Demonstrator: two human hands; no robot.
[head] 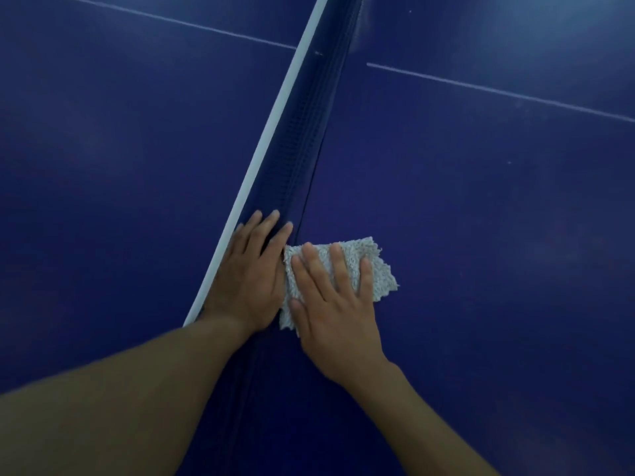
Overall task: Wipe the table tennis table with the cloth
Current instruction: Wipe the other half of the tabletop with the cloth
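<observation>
Both hands by the net (302,139), cloth (374,269) on the blue surface (481,201).
Left hand (247,273), grip wide, lies flat on the net, seemingly touching the cloth's left edge; right hand (330,304), grip wide too, fingers straight, presses the cloth down.

Left hand (247,269) flat; right hand (335,304) flat, splayed; both arms extended.
</observation>
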